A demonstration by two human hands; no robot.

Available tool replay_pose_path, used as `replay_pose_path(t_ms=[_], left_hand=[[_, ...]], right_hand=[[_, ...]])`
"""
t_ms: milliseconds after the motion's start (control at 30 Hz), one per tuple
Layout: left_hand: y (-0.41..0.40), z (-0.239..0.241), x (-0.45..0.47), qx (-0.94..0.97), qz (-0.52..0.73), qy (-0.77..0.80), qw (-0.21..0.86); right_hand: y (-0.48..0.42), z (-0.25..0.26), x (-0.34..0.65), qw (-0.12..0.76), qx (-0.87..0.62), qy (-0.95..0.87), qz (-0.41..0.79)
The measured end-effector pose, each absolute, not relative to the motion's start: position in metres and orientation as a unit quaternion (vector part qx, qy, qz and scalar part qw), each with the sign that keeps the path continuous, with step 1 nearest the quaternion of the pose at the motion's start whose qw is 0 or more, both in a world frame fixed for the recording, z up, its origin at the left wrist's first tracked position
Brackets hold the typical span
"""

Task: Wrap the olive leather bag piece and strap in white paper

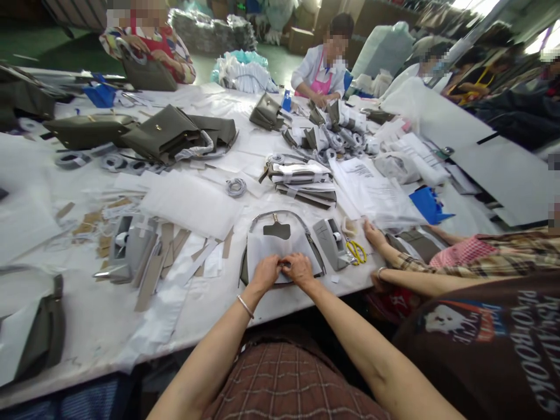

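Note:
A dark olive handbag (245,269) lies on the table in front of me, its strap arched away from me. White paper (261,249) covers most of its front, with an olive flap (276,231) and a metal clasp showing above. My left hand (268,272) and my right hand (298,268) meet over the bag's near edge. Both have their fingertips pinched together, and whatever is between them is too small to make out. Just right of the bag stands a grey tape dispenser (331,245), with yellow-handled pliers (357,252) beside it.
Another tape dispenser (126,248) and cardboard strips (151,274) lie to the left. Stacked wrapped pieces (301,181) and a tape roll (236,186) sit beyond the bag. Olive handbags (161,134) are farther back. A co-worker's hand (375,234) is close on the right.

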State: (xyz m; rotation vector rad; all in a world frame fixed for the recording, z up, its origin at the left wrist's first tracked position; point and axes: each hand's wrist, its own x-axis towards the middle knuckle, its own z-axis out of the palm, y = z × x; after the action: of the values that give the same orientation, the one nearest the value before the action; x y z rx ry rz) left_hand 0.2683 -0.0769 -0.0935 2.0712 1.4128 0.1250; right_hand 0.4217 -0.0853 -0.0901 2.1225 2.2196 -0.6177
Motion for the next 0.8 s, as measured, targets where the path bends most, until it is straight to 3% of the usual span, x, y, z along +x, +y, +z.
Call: replay_pose_path(t_ms=[267,467,567,800], left_hand=[[-0.087,-0.095,0.269,0.833,0.034,0.496,0.241],[-0.07,-0.091,0.275,0.816,-0.007,0.513,0.265],[-0.072,-0.093,0.271,0.813,0.033,0.521,0.258],[-0.086,-0.102,0.268,0.826,0.058,0.511,0.232]], right_hand=[[-0.075,-0.088,0.43,-0.026,0.67,0.677,-0.303],[-0.059,-0.098,0.441,-0.023,0.636,0.671,-0.379],[-0.052,-0.104,0.447,-0.036,0.608,0.667,-0.429],[-0.068,-0.109,0.447,-0.057,0.609,0.679,-0.406]])
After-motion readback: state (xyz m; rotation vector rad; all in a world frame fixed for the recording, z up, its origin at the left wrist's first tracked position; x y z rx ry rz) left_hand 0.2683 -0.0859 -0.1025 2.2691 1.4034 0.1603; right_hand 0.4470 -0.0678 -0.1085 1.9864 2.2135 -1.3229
